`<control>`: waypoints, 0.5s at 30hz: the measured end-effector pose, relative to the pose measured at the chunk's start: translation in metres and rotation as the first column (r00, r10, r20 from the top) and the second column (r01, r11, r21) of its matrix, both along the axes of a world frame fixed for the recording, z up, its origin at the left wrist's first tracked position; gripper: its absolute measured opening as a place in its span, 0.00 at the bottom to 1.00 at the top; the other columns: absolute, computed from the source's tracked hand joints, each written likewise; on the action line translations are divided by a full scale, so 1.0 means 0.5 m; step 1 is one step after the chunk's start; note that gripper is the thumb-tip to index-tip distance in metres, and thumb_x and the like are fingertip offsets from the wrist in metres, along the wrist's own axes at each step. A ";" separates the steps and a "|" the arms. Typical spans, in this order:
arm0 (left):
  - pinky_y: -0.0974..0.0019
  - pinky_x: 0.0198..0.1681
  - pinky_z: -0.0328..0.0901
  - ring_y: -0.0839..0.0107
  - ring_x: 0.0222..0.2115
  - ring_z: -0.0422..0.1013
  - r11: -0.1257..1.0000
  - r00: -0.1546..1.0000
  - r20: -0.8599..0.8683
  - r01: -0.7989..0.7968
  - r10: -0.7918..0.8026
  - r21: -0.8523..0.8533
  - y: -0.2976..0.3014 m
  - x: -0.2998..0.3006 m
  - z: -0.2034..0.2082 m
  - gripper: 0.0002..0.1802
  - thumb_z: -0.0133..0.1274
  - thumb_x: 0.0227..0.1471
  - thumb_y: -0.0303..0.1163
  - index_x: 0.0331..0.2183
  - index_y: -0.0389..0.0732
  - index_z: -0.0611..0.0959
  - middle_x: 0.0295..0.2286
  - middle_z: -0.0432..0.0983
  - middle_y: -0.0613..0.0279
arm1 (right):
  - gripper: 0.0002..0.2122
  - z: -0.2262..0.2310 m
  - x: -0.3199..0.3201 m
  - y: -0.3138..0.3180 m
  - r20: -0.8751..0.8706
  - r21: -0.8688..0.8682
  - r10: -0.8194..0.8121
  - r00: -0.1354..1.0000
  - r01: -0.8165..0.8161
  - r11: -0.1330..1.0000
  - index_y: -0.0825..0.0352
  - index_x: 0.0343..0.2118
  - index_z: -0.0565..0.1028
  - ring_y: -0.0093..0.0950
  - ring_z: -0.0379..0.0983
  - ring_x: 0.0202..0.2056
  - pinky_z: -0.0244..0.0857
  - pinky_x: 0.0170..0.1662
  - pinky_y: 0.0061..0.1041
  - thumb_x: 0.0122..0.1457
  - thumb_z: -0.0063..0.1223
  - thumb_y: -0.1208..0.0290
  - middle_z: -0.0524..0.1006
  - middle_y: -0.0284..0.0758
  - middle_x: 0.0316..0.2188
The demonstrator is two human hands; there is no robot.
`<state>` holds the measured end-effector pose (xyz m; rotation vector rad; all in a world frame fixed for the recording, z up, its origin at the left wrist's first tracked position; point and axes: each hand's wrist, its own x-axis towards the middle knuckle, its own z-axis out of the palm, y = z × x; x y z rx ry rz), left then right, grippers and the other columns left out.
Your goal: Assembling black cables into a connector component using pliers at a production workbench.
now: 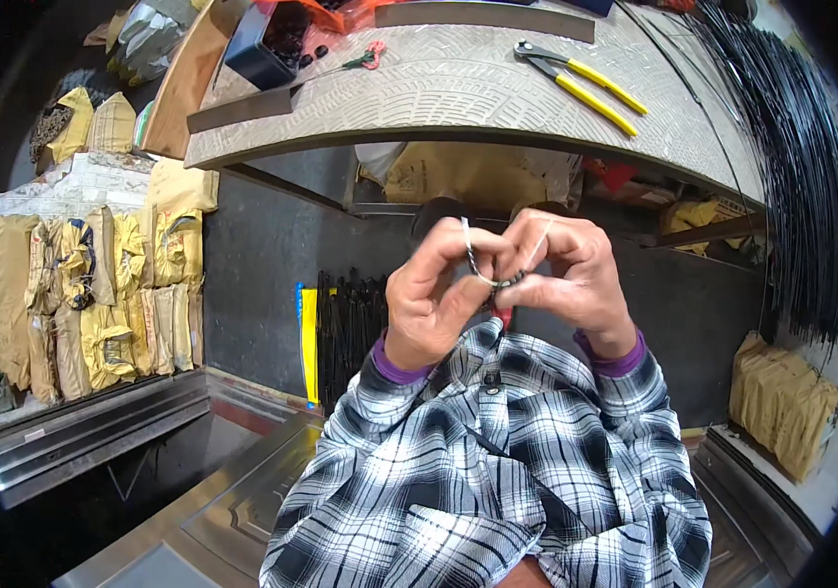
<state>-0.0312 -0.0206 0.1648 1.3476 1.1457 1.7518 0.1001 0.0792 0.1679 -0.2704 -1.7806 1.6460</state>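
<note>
Both hands meet in front of my chest, over the checked shirt. A thin black-and-white cord, which looks twisted and has pale ends sticking up, curves between them. My left hand is closed, pinching the cord between thumb and fingers. Pressed close beside it, my right hand also pinches the cord, with thumb and forefinger near its middle. The fingertips partly cover the cord, so its exact make is hard to tell. Just below the fingers shows a small red piece; whether it joins the cord I cannot tell.
Ahead stands a patterned worktable with yellow-handled cutting pliers, small red-handled snips and a dark box of black parts. Long black strands hang over its right end. Brown wrapped packages are stacked at left.
</note>
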 end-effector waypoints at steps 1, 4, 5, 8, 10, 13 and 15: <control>0.75 0.35 0.56 0.77 0.27 0.59 0.993 0.993 0.029 0.118 -0.118 -0.008 0.002 -0.011 0.000 0.16 0.54 0.48 0.30 0.39 0.31 0.74 0.26 0.63 0.65 | 0.12 0.012 -0.003 0.005 0.006 -0.015 0.090 0.996 -0.090 0.996 0.68 0.16 0.68 0.23 0.69 0.25 0.62 0.29 0.19 0.37 0.65 0.76 0.72 0.34 0.20; 0.74 0.28 0.53 0.78 0.23 0.59 0.942 0.918 0.211 0.331 -0.335 0.055 0.002 -0.034 -0.007 0.17 0.59 0.43 0.39 0.30 0.35 0.78 0.21 0.63 0.68 | 0.13 0.041 -0.010 0.021 0.104 0.072 0.266 0.958 -0.274 0.959 0.66 0.15 0.69 0.24 0.72 0.22 0.62 0.24 0.19 0.35 0.67 0.73 0.73 0.33 0.17; 0.73 0.27 0.53 0.79 0.22 0.59 0.930 0.883 0.313 0.368 -0.348 -0.002 -0.002 -0.041 0.001 0.17 0.62 0.40 0.39 0.29 0.36 0.79 0.20 0.64 0.68 | 0.13 0.048 -0.017 0.023 0.132 0.059 0.308 0.942 -0.318 0.946 0.67 0.15 0.70 0.24 0.72 0.22 0.62 0.24 0.19 0.35 0.67 0.72 0.73 0.33 0.17; 0.73 0.26 0.53 0.78 0.21 0.59 0.916 0.880 0.278 0.402 -0.385 -0.007 -0.009 -0.074 -0.008 0.15 0.64 0.37 0.36 0.27 0.36 0.80 0.20 0.64 0.68 | 0.09 0.061 -0.053 0.071 0.200 0.041 0.593 0.780 -0.611 0.790 0.70 0.20 0.75 0.25 0.73 0.23 0.63 0.26 0.19 0.39 0.65 0.73 0.75 0.36 0.20; 0.72 0.26 0.54 0.76 0.21 0.59 0.927 0.873 0.326 0.374 -0.362 0.029 -0.015 -0.088 -0.021 0.13 0.63 0.38 0.32 0.27 0.34 0.79 0.20 0.64 0.66 | 0.07 0.052 -0.101 0.120 0.157 -0.221 0.759 0.632 -0.726 0.651 0.73 0.20 0.75 0.26 0.73 0.25 0.64 0.29 0.21 0.44 0.61 0.74 0.76 0.38 0.22; 0.70 0.26 0.55 0.74 0.22 0.60 0.980 0.877 0.438 0.188 -0.197 0.064 -0.017 -0.113 -0.042 0.07 0.57 0.40 0.23 0.25 0.32 0.76 0.20 0.64 0.62 | 0.09 0.068 -0.232 0.170 0.286 -0.270 0.484 0.827 -0.415 0.869 0.73 0.31 0.75 0.22 0.72 0.30 0.65 0.34 0.20 0.52 0.53 0.71 0.76 0.33 0.26; 0.70 0.26 0.56 0.74 0.22 0.60 0.989 0.900 0.410 0.139 -0.147 0.050 -0.022 -0.114 -0.031 0.07 0.57 0.40 0.23 0.25 0.32 0.76 0.20 0.64 0.62 | 0.10 0.013 -0.378 0.236 0.347 0.476 0.009 0.938 -0.185 0.860 0.72 0.33 0.75 0.20 0.72 0.31 0.66 0.35 0.21 0.53 0.52 0.70 0.77 0.36 0.29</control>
